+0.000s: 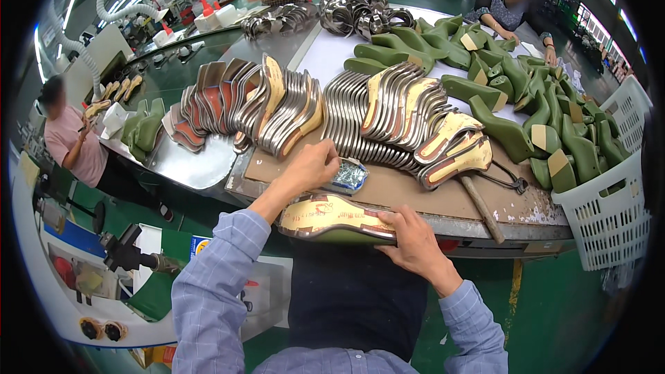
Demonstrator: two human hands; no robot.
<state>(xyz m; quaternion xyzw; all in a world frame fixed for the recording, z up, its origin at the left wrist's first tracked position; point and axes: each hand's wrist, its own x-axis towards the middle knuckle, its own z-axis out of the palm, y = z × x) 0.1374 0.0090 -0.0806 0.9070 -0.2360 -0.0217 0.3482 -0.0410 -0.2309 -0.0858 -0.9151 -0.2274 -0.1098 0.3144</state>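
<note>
My right hand (pixel 415 242) grips the toe or heel end of a green shoe last (pixel 346 235), held sideways in front of the bench edge. A pale yellow insole (pixel 325 213) lies along the last's upward-facing sole. Above the bench edge, my left hand (pixel 309 166) has its fingers drawn together in a pinch; whatever is between them is too small or hidden. Just beside those fingers sits a small blue-rimmed container (pixel 348 177) of shiny bits, perhaps tacks. Beyond it stand long rows of curved insoles (pixel 350 114), packed on edge, some with yellow faces outward.
A wooden-handled tool (pixel 483 211) lies across the bench's front edge. Green lasts (pixel 509 128) are heaped at the right beside a white basket (pixel 609 201). Metal pieces (pixel 360 14) are piled at the back. People work at far left, back and far right; a machine (pixel 104 291) stands lower left.
</note>
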